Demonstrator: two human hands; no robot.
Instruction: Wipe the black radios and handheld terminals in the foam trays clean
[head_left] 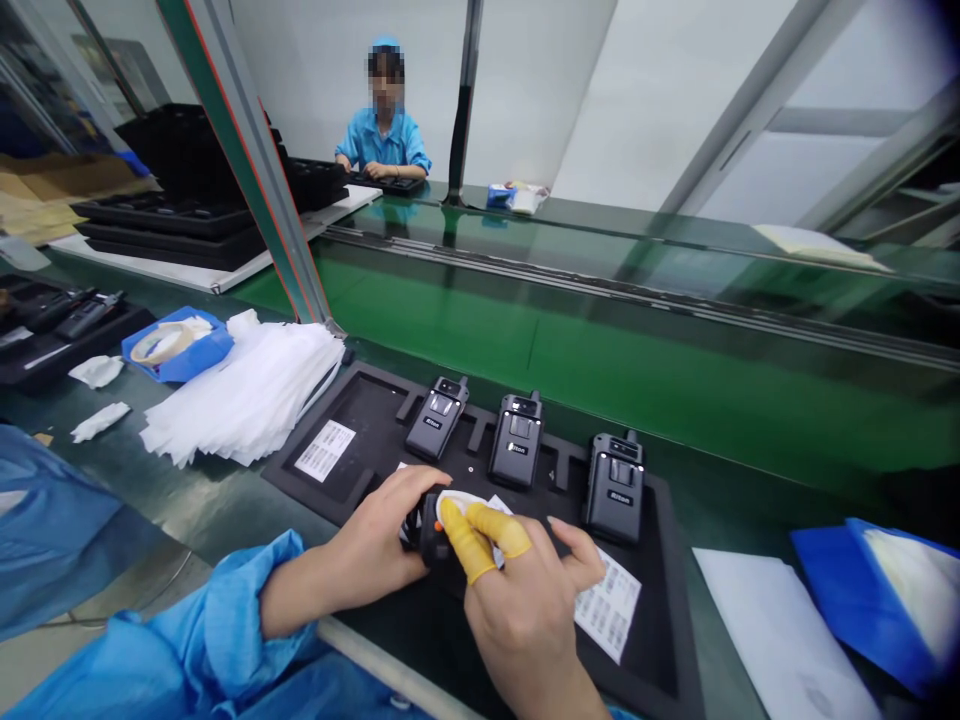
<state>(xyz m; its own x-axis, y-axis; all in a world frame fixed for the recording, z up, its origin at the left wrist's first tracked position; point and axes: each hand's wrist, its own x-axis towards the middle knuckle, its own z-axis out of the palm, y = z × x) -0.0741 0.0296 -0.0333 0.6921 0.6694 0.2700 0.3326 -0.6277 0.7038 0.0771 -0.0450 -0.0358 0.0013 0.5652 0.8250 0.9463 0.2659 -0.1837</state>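
Observation:
My left hand (388,537) is closed around a black handheld radio (433,545), which has a small orange spot near one end. Two fingers of my right hand (525,590) wear yellow finger cots and pinch a white wiping cloth (463,497) against the radio. Most of that radio is hidden by my hands. Beneath them lies a black foam tray (660,600). Three more radios rest along its far side: a left one (435,418), a middle one (516,440) and a right one (615,488). White barcode label sheets (611,605) lie in the tray.
Left of the tray are stacked white cloths (247,390) and a blue box (180,345) with a tape roll. White sheets (780,630) and a blue packet (862,600) lie to the right. A green divider (525,330) runs behind. Across it sits a co-worker (386,140) beside stacked black trays (172,215).

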